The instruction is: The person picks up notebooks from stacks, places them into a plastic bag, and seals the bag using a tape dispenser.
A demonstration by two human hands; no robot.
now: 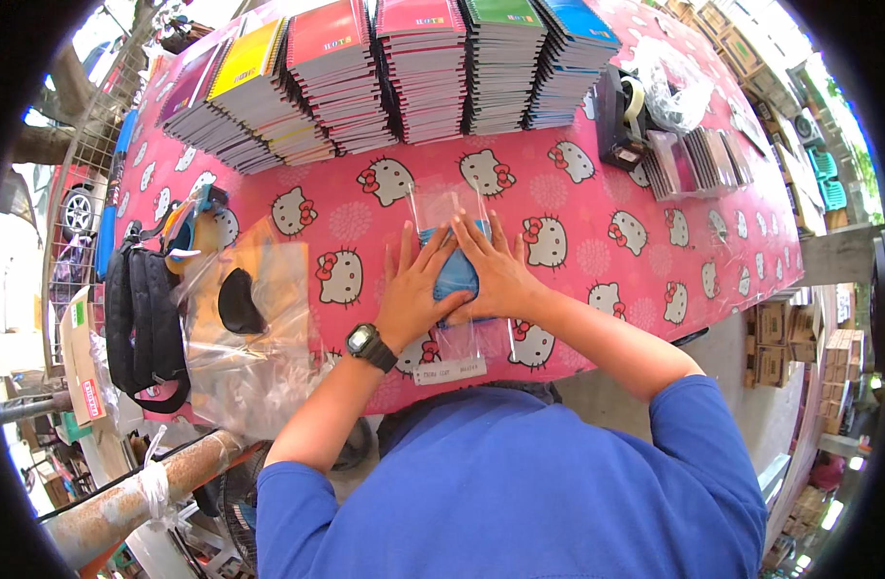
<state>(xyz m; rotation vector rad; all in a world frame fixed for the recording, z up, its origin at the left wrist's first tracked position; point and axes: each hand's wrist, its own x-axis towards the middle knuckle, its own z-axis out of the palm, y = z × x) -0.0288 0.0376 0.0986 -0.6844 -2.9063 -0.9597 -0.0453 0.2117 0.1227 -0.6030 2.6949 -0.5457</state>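
Both of my hands lie flat side by side near the middle of the table. Under them is a blue notebook point(454, 277) with a clear plastic bag point(459, 345) around or beneath it; the bag shows beyond the notebook at both ends. My left hand point(415, 289) presses on the notebook's left side with its fingers stretched out, a watch on that wrist. My right hand point(496, 275) rests on the right side, fingers also extended and its fingertips meeting the left ones. Much of the notebook is hidden under the palms.
Several tall stacks of spiral notebooks point(423, 87) line the far side. Right of them stand a tape dispenser point(621, 121), crumpled clear plastic point(672, 82) and smaller notebook piles point(698, 164). At left are a black bag point(145, 318) and plastic packaging with a black mask point(240, 302).
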